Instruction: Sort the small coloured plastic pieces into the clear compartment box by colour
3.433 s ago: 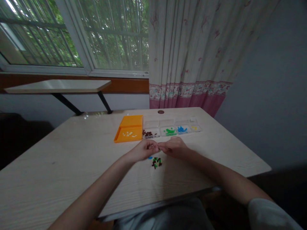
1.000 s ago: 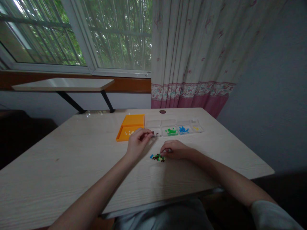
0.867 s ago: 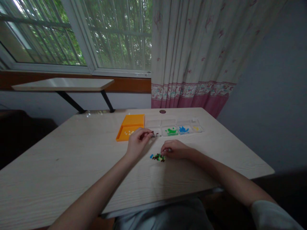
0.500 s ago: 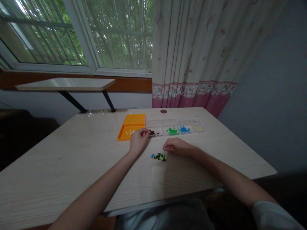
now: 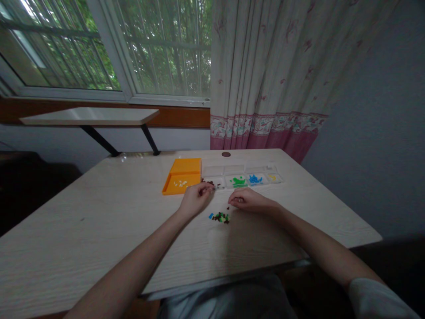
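Observation:
A small heap of mixed beads [image 5: 220, 217], brown, green and blue, lies on the pale wooden table [image 5: 99, 230]. My left hand [image 5: 195, 199] rests just in front of the clear compartment tray [image 5: 244, 170], near its brown beads [image 5: 208, 182], with the fingers curled in a pinch. My right hand [image 5: 247, 200] hovers to the right of the heap, fingers pinched together. Whether either hand holds a bead is too small to see. Green beads [image 5: 237, 181], blue beads [image 5: 254, 179] and yellow beads [image 5: 272, 177] fill other compartments.
An orange tray [image 5: 182, 170] with a few whitish beads sits left of the clear one. A cable hole [image 5: 226, 154] is at the table's far edge. Beyond are a window, a wall shelf [image 5: 86, 115] and a curtain [image 5: 265, 71]. The table's right edge falls off near a grey wall.
My left hand went from beside my right hand up to the brown compartment, then drew back a little. My right hand dipped to the heap, then lifted away toward the tray.

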### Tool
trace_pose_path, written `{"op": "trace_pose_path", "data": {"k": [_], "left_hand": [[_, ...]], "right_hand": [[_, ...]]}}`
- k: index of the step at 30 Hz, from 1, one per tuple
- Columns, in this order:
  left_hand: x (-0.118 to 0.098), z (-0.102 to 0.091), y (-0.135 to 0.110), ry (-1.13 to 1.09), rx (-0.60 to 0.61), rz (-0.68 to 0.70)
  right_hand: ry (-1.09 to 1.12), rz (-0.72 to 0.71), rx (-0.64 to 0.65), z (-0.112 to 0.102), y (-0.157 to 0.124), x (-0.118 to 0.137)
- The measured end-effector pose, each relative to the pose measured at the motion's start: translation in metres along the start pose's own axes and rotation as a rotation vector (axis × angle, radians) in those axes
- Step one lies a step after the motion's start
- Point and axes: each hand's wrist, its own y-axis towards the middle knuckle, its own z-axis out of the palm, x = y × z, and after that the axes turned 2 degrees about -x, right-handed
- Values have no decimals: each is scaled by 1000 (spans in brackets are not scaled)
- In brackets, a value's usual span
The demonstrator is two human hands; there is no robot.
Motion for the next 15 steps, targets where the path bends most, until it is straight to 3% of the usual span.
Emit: {"op": "trace_pose_path", "data": {"k": [8,12,15], "left_hand": [[-12,2,-7,43,167,101],[-12,2,-7,32,274,114],[-11,4,-8,27,305,123]], "right_hand": [[-27,8,101,-2,-2,7],[-69,13,71,2,-2,7],[-100,10,-27,6,-1,4]]}}
